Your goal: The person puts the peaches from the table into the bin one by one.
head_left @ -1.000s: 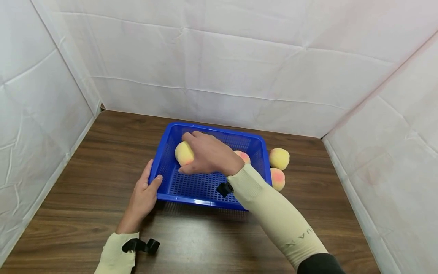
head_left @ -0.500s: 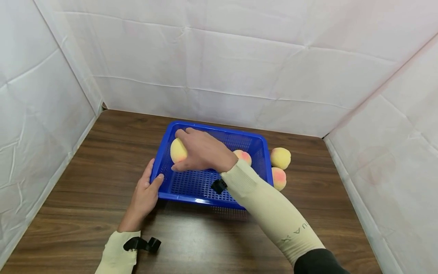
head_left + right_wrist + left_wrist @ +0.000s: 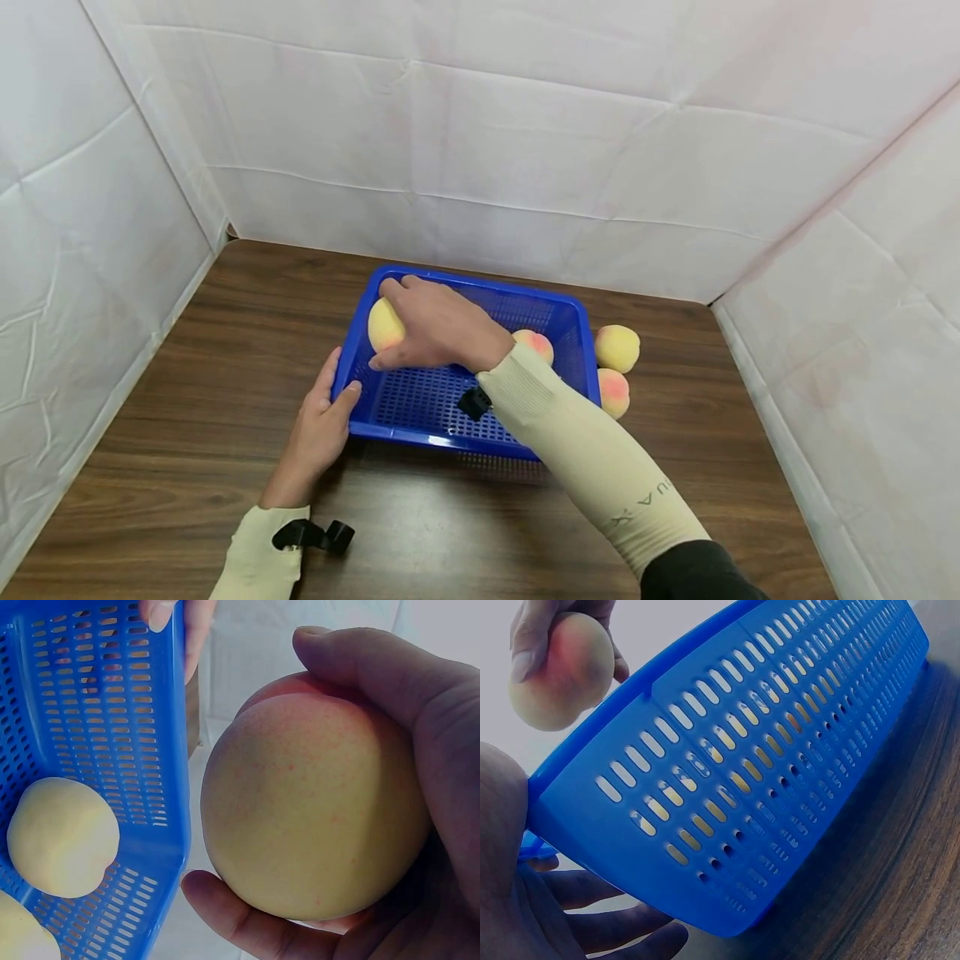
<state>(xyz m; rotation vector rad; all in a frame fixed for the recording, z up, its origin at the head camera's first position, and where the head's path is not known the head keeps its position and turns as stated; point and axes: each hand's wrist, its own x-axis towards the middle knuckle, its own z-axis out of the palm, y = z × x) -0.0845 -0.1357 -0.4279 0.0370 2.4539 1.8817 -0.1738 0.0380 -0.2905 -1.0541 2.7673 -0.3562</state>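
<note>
My right hand [image 3: 448, 327] grips a yellow peach with a pink blush [image 3: 385, 323] over the left end of a blue plastic basket [image 3: 457, 442]. In the right wrist view, thumb and fingers wrap that peach [image 3: 307, 802] level with the basket's top edge. At the basket's left side, my left hand [image 3: 318, 429] holds the rim, thumb on top and fingers outside. One peach [image 3: 536, 343] lies inside toward the right end. The right wrist view shows two pale yellow peaches in the basket, one whole [image 3: 64, 836] and one cut off [image 3: 22, 934].
Two more peaches, a yellow one [image 3: 617, 348] and a pinkish one [image 3: 614, 393], rest on the brown wooden table [image 3: 180, 392] right beside the basket's right wall. White cloth walls [image 3: 480, 150] enclose the back and both sides.
My right hand has shifted left and slightly back with the peach, toward the basket's left rim. The left hand keeps its hold on the rim.
</note>
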